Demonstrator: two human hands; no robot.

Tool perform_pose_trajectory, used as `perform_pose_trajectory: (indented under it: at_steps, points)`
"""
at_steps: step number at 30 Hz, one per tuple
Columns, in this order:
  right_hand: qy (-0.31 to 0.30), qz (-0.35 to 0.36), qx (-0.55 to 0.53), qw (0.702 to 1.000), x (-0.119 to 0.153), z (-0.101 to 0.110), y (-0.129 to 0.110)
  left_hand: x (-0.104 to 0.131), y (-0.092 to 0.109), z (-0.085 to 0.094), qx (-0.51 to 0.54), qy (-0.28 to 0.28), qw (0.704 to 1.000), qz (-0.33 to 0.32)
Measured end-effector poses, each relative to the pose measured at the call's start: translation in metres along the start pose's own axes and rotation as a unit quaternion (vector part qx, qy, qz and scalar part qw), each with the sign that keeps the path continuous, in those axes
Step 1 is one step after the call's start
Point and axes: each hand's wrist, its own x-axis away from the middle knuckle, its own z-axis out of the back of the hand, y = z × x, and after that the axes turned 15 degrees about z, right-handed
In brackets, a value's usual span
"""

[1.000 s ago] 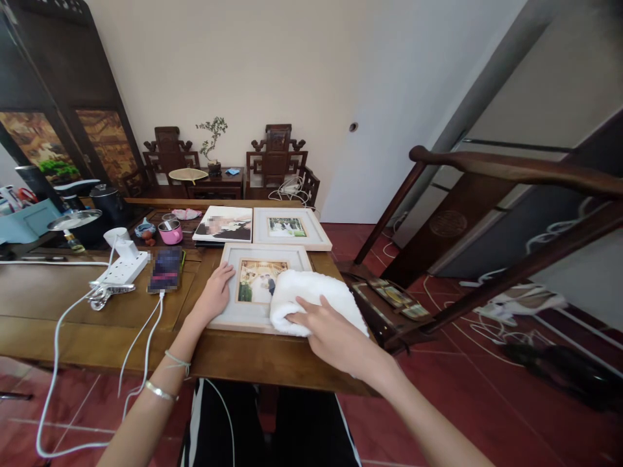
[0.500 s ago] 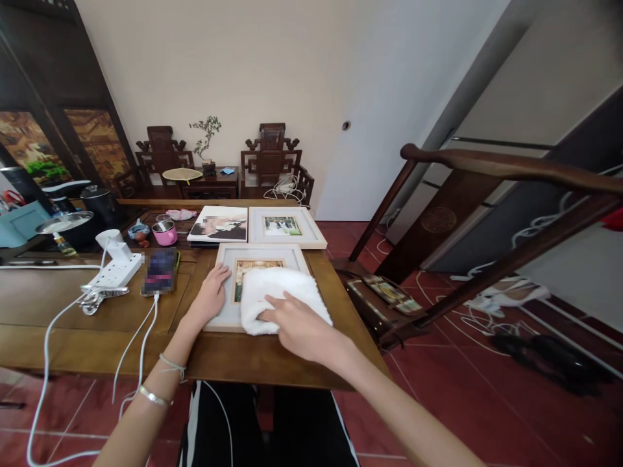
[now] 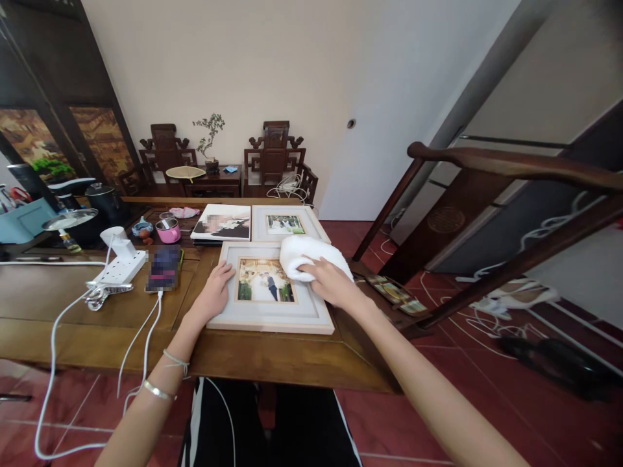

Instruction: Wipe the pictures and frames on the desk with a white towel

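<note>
Holding (head view): right hand (image 3: pixel 329 279) curled into soft, light-looking white cloth (image 3: pixel 314 253), far-right on picture frame (image 3: pixel 272 285) | left hand (image 3: pixel 217 292) half-open on its left rim | frame, at table's (image 3: pixel 287 357) near edge: probably stiff, fragile; best held by sides | far: 2nd frame (image 3: pixel 287 225), photo panel (image 3: pixel 224 220) hinder access | left: phone (image 3: pixel 163 267), power strip (image 3: pixel 121 269)

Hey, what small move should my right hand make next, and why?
Probably slide the cloth toward you along the right side of the nearest framed picture: your right hand has it at the far right corner, the near right corner is uncovered, and your left hand rests on the left edge.
</note>
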Motion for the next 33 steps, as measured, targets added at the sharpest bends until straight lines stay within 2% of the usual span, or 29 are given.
perform_pose_trajectory:
  at_steps: [3, 5, 8, 12, 15, 17, 20, 23, 25, 28, 33]
  points:
    - [-0.013, -0.007, 0.021, 1.000, -0.020, 0.000, 0.003, 0.000, 0.000, 0.000, -0.008, 0.012, 1.000, -0.007]
    - [-0.022, -0.007, 0.025, 0.999, -0.021, 0.002, -0.005, 0.000, 0.001, 0.000, -0.013, 0.016, 1.000, -0.009]
    - [-0.044, 0.004, 0.027, 0.999, -0.005, 0.011, -0.031, 0.000, 0.004, 0.001, -0.032, 0.006, 0.999, -0.008]
    - [-0.119, 0.044, -0.009, 0.992, 0.026, 0.039, -0.067, 0.000, 0.008, 0.000, -0.062, 0.005, 0.998, -0.015]
    - [-0.151, 0.042, -0.036, 0.987, 0.026, 0.051, -0.075, -0.001, 0.011, 0.000, -0.068, 0.012, 0.997, -0.022]
    - [-0.124, 0.029, -0.024, 0.992, 0.009, 0.048, -0.072, -0.001, 0.014, 0.000, -0.063, 0.011, 0.998, -0.013]
    - [-0.053, 0.036, 0.023, 0.998, -0.033, 0.026, -0.063, 0.000, 0.020, 0.004, -0.034, 0.001, 0.999, 0.020]
    - [-0.040, 0.069, 0.030, 0.996, -0.073, 0.000, -0.063, 0.003, 0.030, 0.010, 0.015, -0.014, 0.999, 0.030]
    - [-0.046, 0.101, 0.027, 0.993, -0.089, -0.014, -0.070, 0.005, 0.036, 0.014, 0.042, -0.022, 0.998, 0.030]
    - [-0.057, 0.143, 0.020, 0.988, -0.091, -0.023, -0.089, 0.006, 0.041, 0.019, 0.068, -0.020, 0.996, 0.049]
    - [-0.078, 0.215, -0.007, 0.973, -0.050, -0.015, -0.113, -0.001, 0.036, 0.015, 0.065, 0.012, 0.996, 0.065]
